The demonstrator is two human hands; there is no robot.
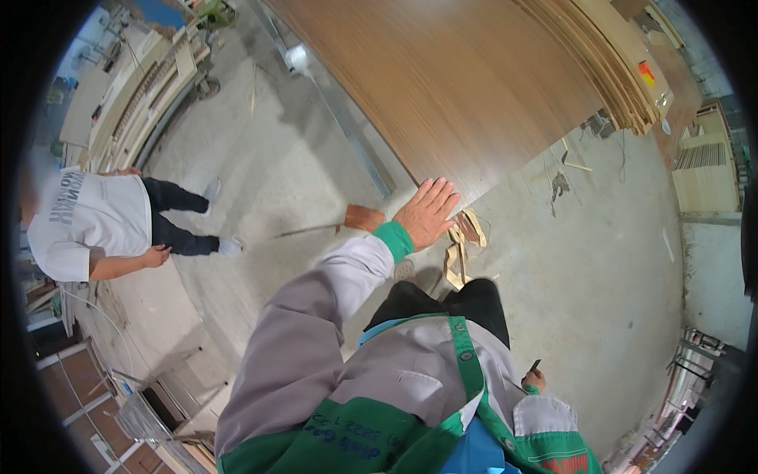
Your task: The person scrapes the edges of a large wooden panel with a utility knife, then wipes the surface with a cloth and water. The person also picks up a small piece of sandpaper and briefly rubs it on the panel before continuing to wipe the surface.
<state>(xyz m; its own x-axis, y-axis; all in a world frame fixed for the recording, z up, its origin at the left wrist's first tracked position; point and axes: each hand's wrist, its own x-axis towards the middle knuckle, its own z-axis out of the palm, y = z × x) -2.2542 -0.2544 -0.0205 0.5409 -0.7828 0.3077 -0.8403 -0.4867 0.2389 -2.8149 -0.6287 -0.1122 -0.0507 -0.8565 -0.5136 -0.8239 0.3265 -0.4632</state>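
Note:
My left hand (427,212) lies flat, fingers stretched out, on the near corner of a large brown wood-grain panel (442,87). Nothing is held in it. Low at my right side, my right hand (534,382) is closed around a small dark, slim object (536,365); only its tip shows, so its kind cannot be made out. Torn strips of brown and tan sheet material (456,257) lie on the floor just below the panel's corner.
A stack of thin boards (588,59) adjoins the panel on the right. A metal rail (347,130) runs along its left. At left stands a person in a white shirt (103,217), near a loaded cart (158,95). Scraps (559,186) litter the concrete floor.

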